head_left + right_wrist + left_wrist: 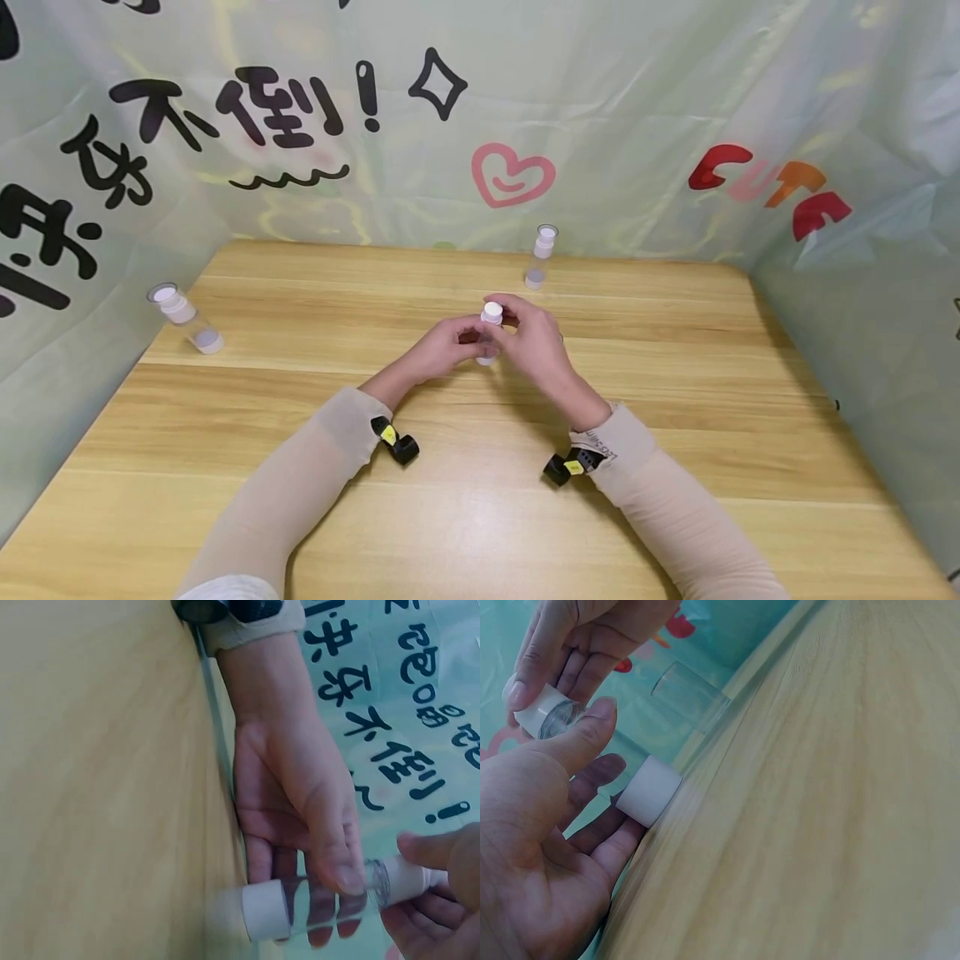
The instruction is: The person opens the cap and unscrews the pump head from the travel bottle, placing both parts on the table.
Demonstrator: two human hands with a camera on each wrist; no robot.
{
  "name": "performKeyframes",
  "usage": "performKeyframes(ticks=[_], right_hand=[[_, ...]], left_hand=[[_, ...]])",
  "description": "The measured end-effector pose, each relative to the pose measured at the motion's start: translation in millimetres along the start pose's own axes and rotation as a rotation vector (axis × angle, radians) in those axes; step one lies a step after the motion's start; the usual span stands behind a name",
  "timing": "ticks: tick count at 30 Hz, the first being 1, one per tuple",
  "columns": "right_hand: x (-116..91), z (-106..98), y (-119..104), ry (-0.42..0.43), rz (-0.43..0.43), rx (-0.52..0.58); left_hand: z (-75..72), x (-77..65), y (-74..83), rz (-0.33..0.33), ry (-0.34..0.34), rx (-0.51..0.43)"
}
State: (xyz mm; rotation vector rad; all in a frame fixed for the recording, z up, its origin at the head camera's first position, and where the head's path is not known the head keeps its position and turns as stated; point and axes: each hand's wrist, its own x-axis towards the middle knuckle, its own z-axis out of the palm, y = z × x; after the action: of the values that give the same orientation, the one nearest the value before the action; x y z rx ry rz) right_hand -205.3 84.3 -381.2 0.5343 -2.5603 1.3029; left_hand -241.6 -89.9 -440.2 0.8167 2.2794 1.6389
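A small clear bottle with a white base and white top (492, 312) is held upright between both hands near the middle of the table. My left hand (441, 350) grips its clear body, thumb on one side and fingers on the other. My right hand (537, 343) pinches the white top between thumb and fingers. In the left wrist view the white base (651, 792) is at the tabletop; whether it touches is unclear. Beyond it stands a clear, cup-like cap (693, 697), mostly hidden behind the right hand in the head view.
One similar bottle with a clear cap (542, 257) stands at the back of the wooden table (480, 517). Another such bottle (187, 320) stands at the left edge. Printed fabric walls (615, 100) enclose the back and sides.
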Motion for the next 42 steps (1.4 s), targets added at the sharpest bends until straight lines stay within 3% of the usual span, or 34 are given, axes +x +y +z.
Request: performKeyframes(ticks=[12,22,33,42], right_hand=[[12,-16,15,-0.199,-0.001,0.243],[27,-27,31,-0.387,-0.063,0.329],[32,-33,36,-0.495,-0.03,0.453],[28,-38,28,-0.474,-0.021,0.364]], left_hand=[[-0.1,0.9,-0.1,-0.01,-0.013,-0.008],[0.5,0.5,1.6,-0.027,-0.013,0.008],[0.5,0.9,1.2,-0.054,-0.007,0.013],[0.0,1.4,2.1,-0.055,-0.007,0.024]])
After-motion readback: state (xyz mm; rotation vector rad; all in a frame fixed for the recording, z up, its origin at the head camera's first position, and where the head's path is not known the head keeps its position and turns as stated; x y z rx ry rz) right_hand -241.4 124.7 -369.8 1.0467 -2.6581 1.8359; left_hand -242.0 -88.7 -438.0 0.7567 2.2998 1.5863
